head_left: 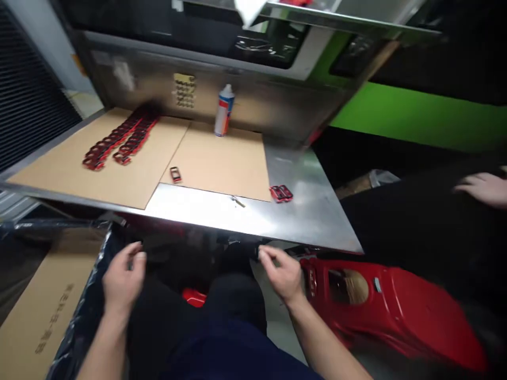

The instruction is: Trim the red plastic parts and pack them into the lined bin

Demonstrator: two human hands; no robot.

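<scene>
My left hand point(123, 277) is above my lap at the left, beside the black-lined carton. Its fingers are loosely bent, the thumb stands apart from them, and nothing shows between. Past the table's front edge, on my side, my right hand point(280, 272) hovers with half-curled fingers and a small gap at the thumb; I see nothing held. On the table lie a single red-and-black frame-like part point(175, 174), a pair of similar red-and-black parts point(281, 193) and a small metal piece point(238, 201). Two long rows of such parts point(114, 142) run across the left cardboard sheet point(138, 182).
A spray can point(224, 111) stands on the right cardboard sheet point(222, 163) near the metal back panel. The carton point(59, 295) flanks my left side. A red plastic stool point(396, 301) is at the right. Another person's hand point(485, 188) shows at the far right.
</scene>
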